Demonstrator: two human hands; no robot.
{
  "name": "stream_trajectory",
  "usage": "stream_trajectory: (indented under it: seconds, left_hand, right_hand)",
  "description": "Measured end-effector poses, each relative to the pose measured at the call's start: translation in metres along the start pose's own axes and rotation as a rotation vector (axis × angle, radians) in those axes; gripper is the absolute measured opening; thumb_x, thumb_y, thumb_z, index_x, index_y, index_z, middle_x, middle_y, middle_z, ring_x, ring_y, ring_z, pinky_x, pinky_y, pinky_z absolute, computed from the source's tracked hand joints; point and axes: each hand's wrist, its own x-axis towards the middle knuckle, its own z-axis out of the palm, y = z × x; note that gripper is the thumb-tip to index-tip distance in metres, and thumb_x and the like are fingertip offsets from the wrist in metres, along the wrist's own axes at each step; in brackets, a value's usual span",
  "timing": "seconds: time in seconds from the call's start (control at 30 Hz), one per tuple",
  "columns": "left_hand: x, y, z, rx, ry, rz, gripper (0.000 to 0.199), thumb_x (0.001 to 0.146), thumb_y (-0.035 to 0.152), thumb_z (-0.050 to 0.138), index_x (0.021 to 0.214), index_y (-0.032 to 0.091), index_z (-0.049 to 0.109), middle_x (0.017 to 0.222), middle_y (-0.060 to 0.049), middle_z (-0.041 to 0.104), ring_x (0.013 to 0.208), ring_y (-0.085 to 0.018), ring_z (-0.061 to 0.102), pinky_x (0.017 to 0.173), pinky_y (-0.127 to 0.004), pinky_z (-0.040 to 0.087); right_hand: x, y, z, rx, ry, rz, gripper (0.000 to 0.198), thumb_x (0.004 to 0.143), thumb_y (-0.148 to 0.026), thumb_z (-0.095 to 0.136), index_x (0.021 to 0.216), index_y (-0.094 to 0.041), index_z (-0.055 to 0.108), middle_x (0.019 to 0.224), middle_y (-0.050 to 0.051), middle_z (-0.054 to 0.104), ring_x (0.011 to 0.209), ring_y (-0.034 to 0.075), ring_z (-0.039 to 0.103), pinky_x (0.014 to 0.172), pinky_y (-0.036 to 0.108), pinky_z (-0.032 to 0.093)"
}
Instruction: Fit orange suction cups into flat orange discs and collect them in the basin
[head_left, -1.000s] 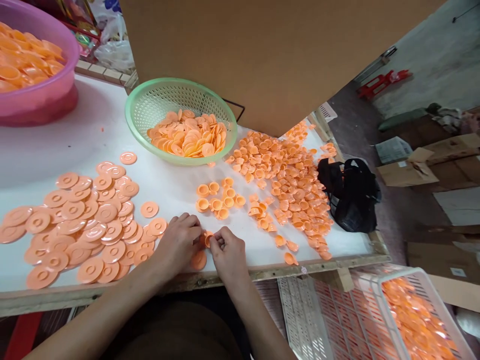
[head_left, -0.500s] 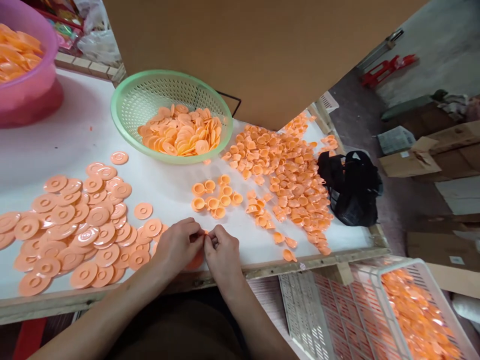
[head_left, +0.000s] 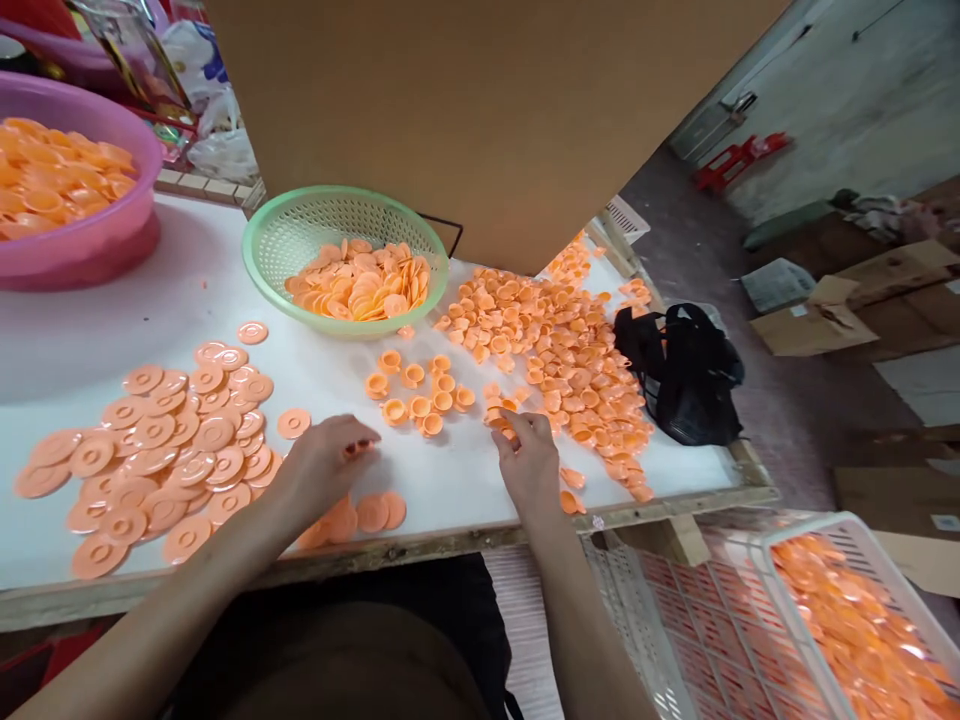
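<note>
My left hand (head_left: 330, 455) hovers over the white tabletop, to the right of a spread pile of flat orange saucers (head_left: 154, 430). Its fingers are curled in, with a bit of orange between them that I cannot make out. My right hand (head_left: 531, 455) reaches to a small cluster of orange toy cups, thumb and fingers closed around one toy cup (head_left: 502, 424). Between the hands and farther back stands a loose group of small toy cups (head_left: 420, 405). A few saucers (head_left: 373, 513) lie at the table's front edge, partly behind my left forearm.
A green colander (head_left: 337, 325) with more saucers stands at the back, before a large cardboard box (head_left: 465, 130). A pink basin (head_left: 82, 245) of orange pieces is at left. Right lie a big heap of cups (head_left: 570, 350) and a black bag (head_left: 690, 390). Below stands a filled crate (head_left: 817, 635).
My hands, together at the front edge before, are now apart. The left moved slightly left and up; the right moved right to the cups. One more cup appears in the loose group. The view has shifted.
</note>
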Motion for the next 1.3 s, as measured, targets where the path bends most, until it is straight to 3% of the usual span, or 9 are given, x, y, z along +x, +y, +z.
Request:
stream_trajectory:
  seconds: [0.1, 0.2, 0.33, 0.43, 0.53, 0.67, 0.8, 1.07, 1.3]
  left_hand:
    - [-0.025, 0.003, 0.006, 0.191, -0.167, 0.172, 0.013, 0.076, 0.021, 0.066, 0.088, 0.026, 0.071, 0.093, -0.003, 0.065, 0.090, -0.020, 0.055, 0.078, -0.032, 0.041]
    - [-0.037, 0.016, 0.028, 0.300, -0.145, 0.187, 0.010, 0.080, 0.022, 0.067, 0.089, 0.025, 0.070, 0.093, -0.004, 0.064, 0.092, -0.021, 0.053, 0.080, -0.037, 0.036]
    - [-0.032, 0.021, 0.043, 0.184, -0.132, 0.267, 0.014, 0.088, 0.028, 0.061, 0.099, 0.023, 0.069, 0.091, -0.005, 0.066, 0.090, -0.019, 0.056, 0.079, -0.036, 0.036]
    - [-0.023, 0.006, 0.029, 0.169, 0.036, 0.184, 0.020, 0.093, 0.023, 0.050, 0.093, 0.021, 0.069, 0.090, -0.005, 0.067, 0.087, -0.018, 0.057, 0.077, -0.034, 0.038]
    - [-0.008, -0.008, 0.011, 0.289, 0.176, 0.024, 0.018, 0.090, 0.027, 0.055, 0.097, 0.019, 0.069, 0.093, -0.007, 0.067, 0.091, -0.023, 0.054, 0.080, -0.036, 0.040]
    - [0.010, -0.008, 0.009, 0.421, 0.102, -0.080, 0.021, 0.080, 0.034, 0.066, 0.098, 0.022, 0.068, 0.099, -0.007, 0.064, 0.101, -0.029, 0.053, 0.081, -0.040, 0.039]
    - [0.015, -0.004, 0.016, 0.387, 0.054, -0.119, 0.017, 0.079, 0.027, 0.065, 0.096, 0.022, 0.065, 0.103, -0.005, 0.063, 0.105, -0.028, 0.053, 0.081, -0.040, 0.038]
    - [0.012, -0.015, 0.005, 0.220, 0.085, -0.122, 0.015, 0.076, 0.026, 0.065, 0.089, 0.019, 0.064, 0.090, -0.003, 0.065, 0.092, -0.023, 0.056, 0.080, -0.036, 0.042]
    - [0.008, 0.007, -0.003, -0.147, 0.132, -0.354, 0.014, 0.076, 0.034, 0.065, 0.082, 0.022, 0.066, 0.074, 0.003, 0.067, 0.069, -0.015, 0.059, 0.065, -0.026, 0.044]
  right_hand:
    - [-0.005, 0.010, 0.004, -0.007, -0.035, -0.029, 0.028, 0.086, -0.029, 0.052, 0.106, -0.020, 0.069, 0.101, 0.008, 0.057, 0.067, 0.015, 0.057, 0.075, 0.034, 0.050]
    - [-0.016, 0.010, 0.006, 0.018, -0.056, -0.041, 0.025, 0.087, -0.030, 0.051, 0.101, -0.020, 0.070, 0.095, 0.006, 0.058, 0.069, 0.016, 0.057, 0.077, 0.034, 0.050]
    - [-0.027, 0.006, 0.003, 0.062, -0.029, -0.040, 0.028, 0.086, -0.032, 0.053, 0.107, -0.021, 0.069, 0.099, 0.006, 0.060, 0.062, 0.014, 0.056, 0.073, 0.035, 0.050]
    - [-0.036, -0.004, 0.000, 0.144, 0.015, -0.026, 0.025, 0.088, -0.035, 0.053, 0.100, -0.020, 0.069, 0.097, 0.007, 0.062, 0.065, 0.016, 0.059, 0.071, 0.033, 0.050]
    - [-0.047, -0.022, 0.000, 0.265, -0.133, -0.067, 0.019, 0.089, -0.030, 0.052, 0.088, -0.020, 0.068, 0.086, 0.006, 0.064, 0.076, 0.018, 0.062, 0.073, 0.031, 0.050]
    - [-0.062, -0.048, 0.001, 0.240, -0.405, -0.077, 0.019, 0.082, -0.026, 0.065, 0.101, -0.021, 0.067, 0.096, 0.005, 0.063, 0.083, 0.020, 0.061, 0.078, 0.033, 0.050]
    - [-0.070, -0.057, 0.005, 0.156, -0.507, -0.066, 0.033, 0.074, -0.017, 0.071, 0.106, -0.022, 0.064, 0.104, 0.006, 0.060, 0.100, 0.024, 0.057, 0.089, 0.038, 0.047]
    - [-0.056, -0.045, 0.006, 0.343, -0.615, 0.043, 0.014, 0.069, -0.010, 0.073, 0.075, -0.019, 0.063, 0.080, 0.000, 0.058, 0.073, 0.015, 0.055, 0.066, 0.026, 0.044]
    - [-0.054, -0.022, -0.002, 0.339, -0.260, -0.137, 0.010, 0.081, -0.016, 0.066, 0.079, -0.023, 0.073, 0.082, 0.004, 0.062, 0.084, 0.020, 0.057, 0.076, 0.033, 0.047]
